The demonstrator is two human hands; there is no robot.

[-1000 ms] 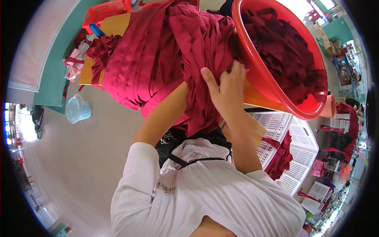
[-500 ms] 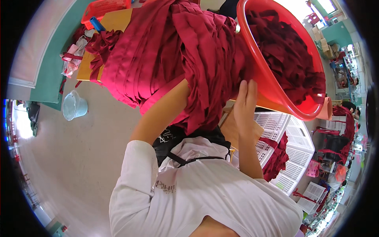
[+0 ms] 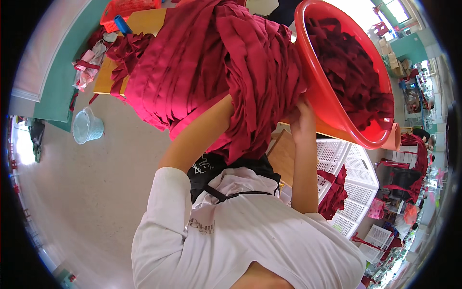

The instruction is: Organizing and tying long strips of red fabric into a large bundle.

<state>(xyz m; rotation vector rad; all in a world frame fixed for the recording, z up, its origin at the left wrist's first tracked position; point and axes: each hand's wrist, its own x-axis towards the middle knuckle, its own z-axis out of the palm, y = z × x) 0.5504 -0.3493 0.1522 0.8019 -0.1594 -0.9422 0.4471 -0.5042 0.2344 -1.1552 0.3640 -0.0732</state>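
Observation:
A big bundle of dark red fabric strips (image 3: 192,62) lies in folds across the table in front of me. My left forearm reaches into these folds, and the fabric covers my left hand, so its fingers are hidden. At the bundle's right edge, my right hand (image 3: 303,118) has its fingers curled against the cloth, gripping it beside the tub. A large red plastic tub (image 3: 320,91), tilted toward me, stands to the right. More dark red strips (image 3: 344,62) fill it.
White perforated crates (image 3: 353,192) stand low on the right, with red cloth (image 3: 334,195) in them. A wooden table (image 3: 144,21) shows at the back left, near a red basket (image 3: 130,7). On the floor at left is a pale blue bucket (image 3: 88,126).
My right hand has gone from straight, raised fingers to fingers curled at the fabric's right edge. The left forearm has barely moved. The view has shifted slightly.

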